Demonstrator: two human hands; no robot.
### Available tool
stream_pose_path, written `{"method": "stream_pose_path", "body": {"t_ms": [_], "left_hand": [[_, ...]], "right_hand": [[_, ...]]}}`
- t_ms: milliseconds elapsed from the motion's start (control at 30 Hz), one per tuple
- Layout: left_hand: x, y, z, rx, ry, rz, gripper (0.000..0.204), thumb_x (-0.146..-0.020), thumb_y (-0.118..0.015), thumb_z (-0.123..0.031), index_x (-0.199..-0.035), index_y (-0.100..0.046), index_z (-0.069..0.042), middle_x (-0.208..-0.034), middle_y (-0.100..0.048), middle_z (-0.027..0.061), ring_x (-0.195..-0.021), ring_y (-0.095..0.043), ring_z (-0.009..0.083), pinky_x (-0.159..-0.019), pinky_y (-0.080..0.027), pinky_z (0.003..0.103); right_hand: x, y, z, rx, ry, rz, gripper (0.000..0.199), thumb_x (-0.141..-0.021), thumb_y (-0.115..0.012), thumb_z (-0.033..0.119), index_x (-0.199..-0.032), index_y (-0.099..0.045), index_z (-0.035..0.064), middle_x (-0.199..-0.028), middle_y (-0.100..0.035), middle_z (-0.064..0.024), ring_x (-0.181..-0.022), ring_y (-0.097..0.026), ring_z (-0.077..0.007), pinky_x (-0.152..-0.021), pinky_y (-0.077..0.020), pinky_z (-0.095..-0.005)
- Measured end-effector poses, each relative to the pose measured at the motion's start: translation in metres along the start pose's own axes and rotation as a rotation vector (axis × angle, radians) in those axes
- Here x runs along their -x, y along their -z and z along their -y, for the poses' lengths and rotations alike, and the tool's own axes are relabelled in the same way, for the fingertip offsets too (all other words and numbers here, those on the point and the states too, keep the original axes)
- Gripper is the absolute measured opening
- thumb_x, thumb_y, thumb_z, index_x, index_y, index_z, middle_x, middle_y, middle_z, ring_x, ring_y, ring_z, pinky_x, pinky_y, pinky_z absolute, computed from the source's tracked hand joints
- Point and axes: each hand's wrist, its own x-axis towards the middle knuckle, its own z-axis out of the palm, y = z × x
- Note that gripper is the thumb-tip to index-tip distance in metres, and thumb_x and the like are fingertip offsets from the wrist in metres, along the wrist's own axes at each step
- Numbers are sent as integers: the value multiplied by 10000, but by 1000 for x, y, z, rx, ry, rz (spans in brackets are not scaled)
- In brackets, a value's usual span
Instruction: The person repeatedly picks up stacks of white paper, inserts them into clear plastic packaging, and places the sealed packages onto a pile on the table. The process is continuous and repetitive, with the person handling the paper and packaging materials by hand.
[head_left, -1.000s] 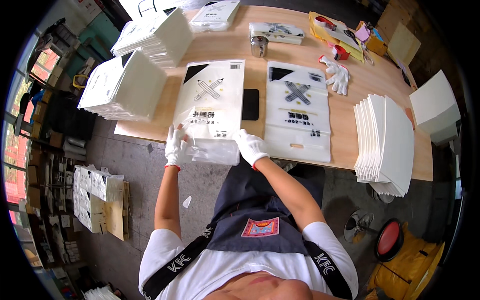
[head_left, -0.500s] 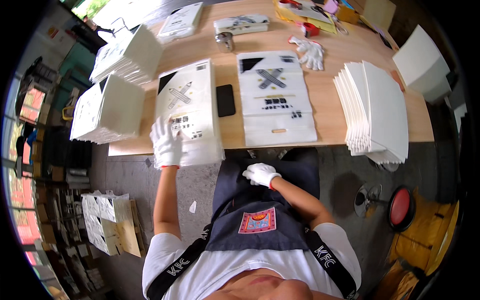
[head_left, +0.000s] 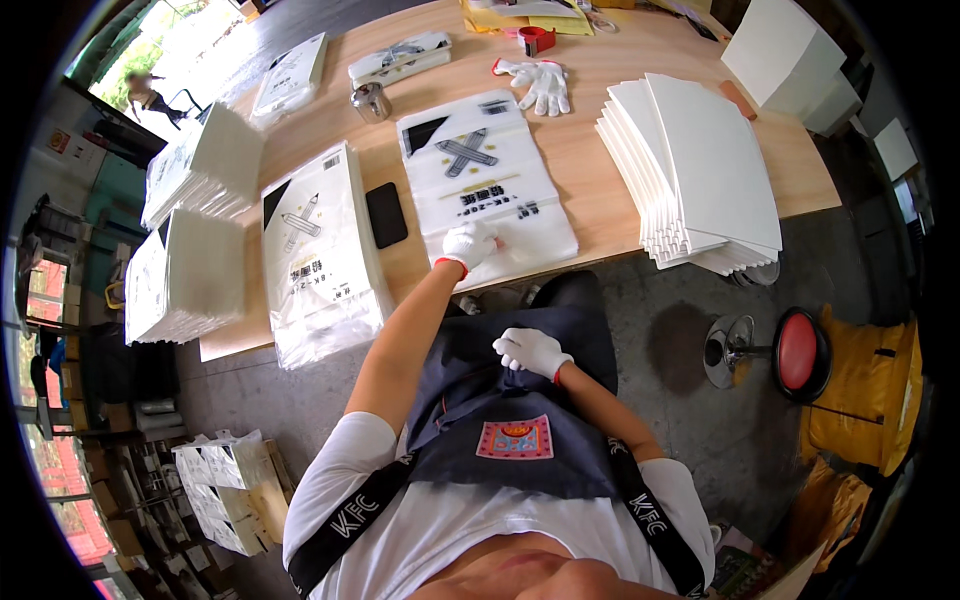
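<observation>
At the near edge of a flat pile of printed clear plastic bags point(head_left: 480, 160), my left hand point(head_left: 470, 244) in a white glove has its fingers bunched on the top bag, at its handle end. My right hand point(head_left: 530, 352), also gloved, lies over my dark apron with its fingers curled; nothing shows in it. To the left, filled paper packs point(head_left: 310, 240) in the same printed plastic lie stacked, their loose plastic ends hanging past the table edge. A fanned stack of white paper point(head_left: 700, 160) sits on the right of the table.
Between packs and bags lies a black phone point(head_left: 386, 215). Taller stacks of packs point(head_left: 190, 275) stand at left. Farther back are a metal canister point(head_left: 371, 102), a spare glove point(head_left: 540, 85) and a red tape dispenser point(head_left: 536, 40). A red-topped stool point(head_left: 797, 348) is at right.
My left hand has moved right, from the filled packs to the plastic bags. My right hand stays by my lap. The view has shifted, with the table turned slightly in it.
</observation>
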Motion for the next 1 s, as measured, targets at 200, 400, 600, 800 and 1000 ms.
{"method": "stream_pose_path", "body": {"t_ms": [200,400,600,800,1000], "left_hand": [[4,36,0,99,-51,-38,278,-903,-530,-289,-971,-731,-109,-988,-699,169,-933,-654,344,-809,-494,404],[-7,71,-22,426,-17,-208,197,-976,-538,-239,-973,-660,-84,-905,-671,98,-846,-650,234,-801,-509,380],[0,126,-33,1581,-120,-328,194,-895,-550,4,-1075,-562,-67,-909,-624,47,-782,-596,136,-711,-509,299],[33,104,-84,596,-278,-186,213,-863,-635,-16,-1073,-616,-47,-1029,-670,63,-902,-653,173,-777,-521,289],[76,111,-117,491,-598,-323,283,-814,-613,46,-1075,-646,-58,-1002,-663,84,-951,-644,213,-803,-526,320]], "right_hand": [[-47,58,66,-378,155,-290,419,-960,-550,448,-1034,-650,48,-875,-689,-59,-697,-641,-138,-604,-516,-288],[-164,110,31,125,367,-724,479,-960,-495,500,-1140,-654,86,-975,-684,-129,-823,-647,-272,-744,-517,-430],[-87,114,22,373,-236,-358,505,-973,-438,481,-1131,-656,53,-1015,-683,-203,-936,-661,-349,-761,-506,-476],[-55,78,120,471,424,-745,341,-980,-498,287,-1180,-608,35,-1081,-655,-191,-1009,-635,-321,-845,-501,-422],[-99,71,136,-525,339,-297,501,-1027,-337,321,-1465,-359,78,-1462,-443,-121,-1341,-439,-231,-1064,-413,-357]]}}
